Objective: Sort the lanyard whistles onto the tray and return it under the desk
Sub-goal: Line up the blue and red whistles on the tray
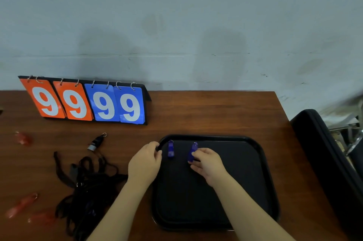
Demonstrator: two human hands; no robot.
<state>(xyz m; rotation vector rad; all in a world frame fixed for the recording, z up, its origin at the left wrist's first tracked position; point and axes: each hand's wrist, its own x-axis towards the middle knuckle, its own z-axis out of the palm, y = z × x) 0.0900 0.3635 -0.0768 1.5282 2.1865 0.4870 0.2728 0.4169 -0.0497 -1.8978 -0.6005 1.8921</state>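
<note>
A black tray (261,164) lies on the brown desk at the right. Two blue whistles lie in its far left part: one (170,148) near the rim, the other (192,151) to its right. My right hand (208,163) pinches the lower end of the right blue whistle. My left hand (145,163) rests at the tray's left rim with curled fingers and nothing visible in them. A black whistle (96,142) and three red whistles (23,138) (21,205) (42,218) lie on the desk to the left.
A tangle of black lanyards (86,183) lies left of the tray. A flip scoreboard (86,101) showing 9 9 9 9 stands at the back left against the wall. A black chair (330,162) stands at the desk's right edge.
</note>
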